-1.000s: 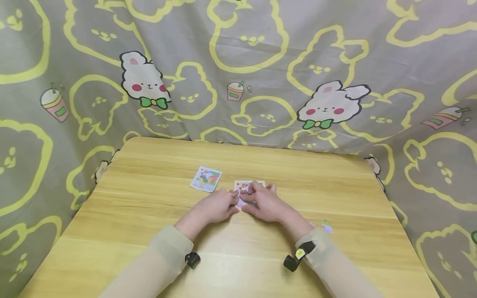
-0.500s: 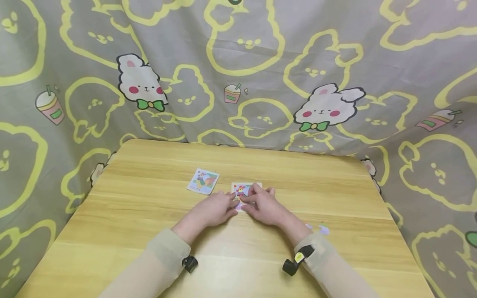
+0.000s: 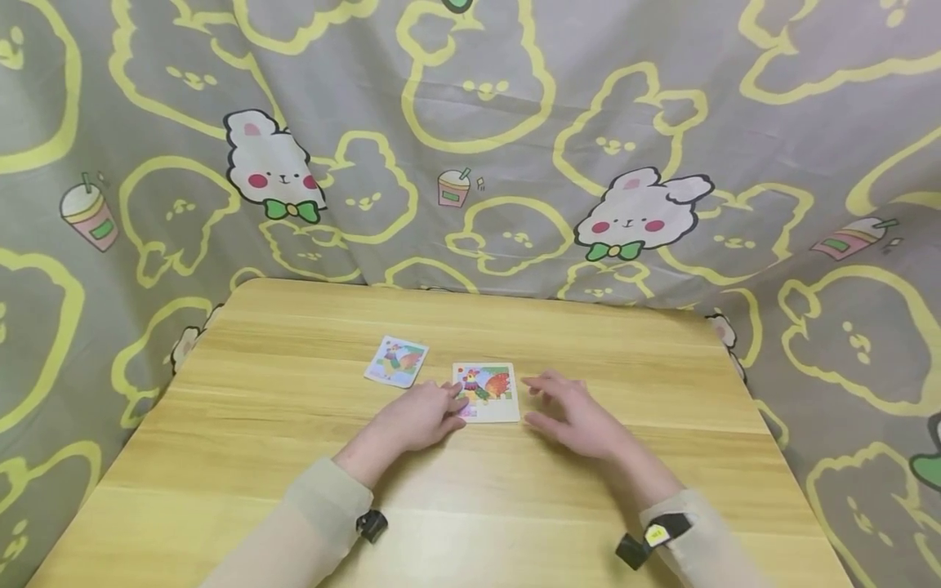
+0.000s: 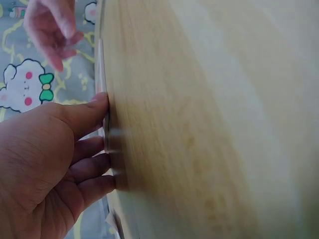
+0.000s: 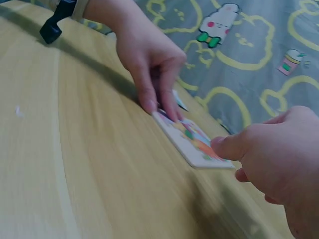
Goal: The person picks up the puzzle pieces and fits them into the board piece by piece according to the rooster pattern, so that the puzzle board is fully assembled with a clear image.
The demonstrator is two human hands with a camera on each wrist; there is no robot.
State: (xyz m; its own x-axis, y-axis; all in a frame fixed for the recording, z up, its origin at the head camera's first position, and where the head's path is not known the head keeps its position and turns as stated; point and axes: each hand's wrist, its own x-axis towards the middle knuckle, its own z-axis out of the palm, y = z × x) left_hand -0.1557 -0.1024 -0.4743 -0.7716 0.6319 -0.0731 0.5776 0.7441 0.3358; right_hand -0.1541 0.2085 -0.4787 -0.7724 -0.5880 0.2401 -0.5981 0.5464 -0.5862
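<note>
A small jigsaw puzzle with a rooster picture (image 3: pixel 491 382) lies flat on the wooden table, its pale tray bare at the lower right. My left hand (image 3: pixel 419 416) rests at its left side, fingers pressing on that edge and thumb at the near corner, as the right wrist view also shows. My right hand (image 3: pixel 577 412) hovers just off the puzzle's right edge, fingers loosely bent with nothing in them. A picture card (image 3: pixel 397 362) with a similar rooster lies at the left, beyond my left hand.
The wooden table (image 3: pixel 294 327) reaches back to a grey curtain (image 3: pixel 515 106) with yellow outlines and cartoon rabbits. A small pale scrap (image 5: pixel 19 111) lies on the table in the right wrist view. Each wrist carries a black camera.
My right hand has lifted away from the puzzle and moved right, uncovering the rooster picture. Its forearm now covers where loose puzzle pieces showed. My left hand stays at the puzzle's left edge.
</note>
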